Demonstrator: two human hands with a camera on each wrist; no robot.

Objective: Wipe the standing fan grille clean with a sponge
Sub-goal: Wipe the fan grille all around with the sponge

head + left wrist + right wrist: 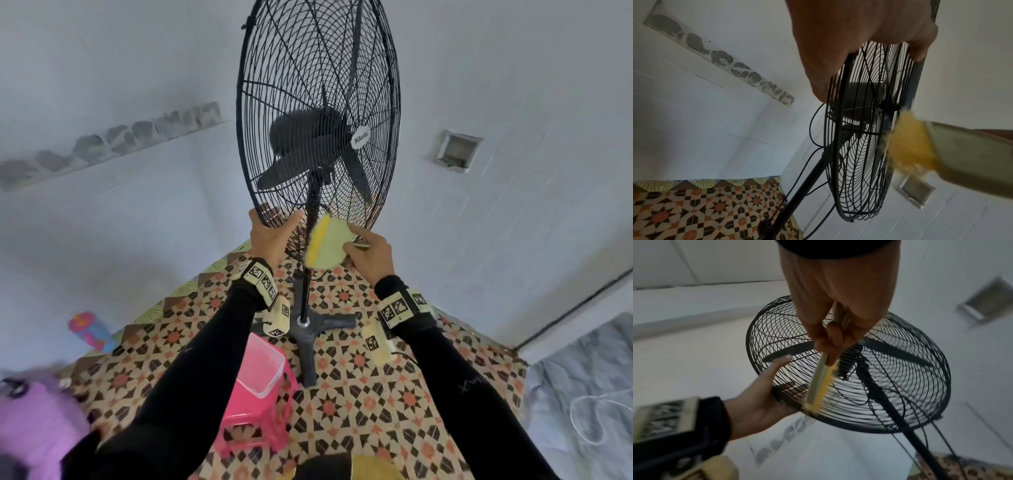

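We look down along two black-sleeved arms at a tall black standing fan (318, 113) on a patterned tile floor (359, 404); its round wire grille (274, 85) rises in front of a white tiled wall (513, 85). Our left hand (270, 236) takes the lower edge of the grille in a clenched grip, the thumb on one face and the fingers (795, 386) showing through the wires on the other. Our right hand (371, 255) grasps a sponge (327, 244), pale green with a yellow scrubbing layer, its grip pinching the sponge between thumb and fingers; the yellow edge touches the bottom wires of the grille, just beside the left hand and close to the fan's pole (305, 284). From the left wrist the yellow fibres (908, 142) meet the grille's rim; from the right wrist the sponge shows edge-on, its lower tip (812, 405) against the rim by the left palm. On the floor by the fan's cross-shaped base (313, 337) stands a pink plastic stool (253, 411) with a clear pink container (260, 366) on it; a purple object (34, 428) lies blurred at the lower left; a colourful bottle (90, 330) stands by the wall.
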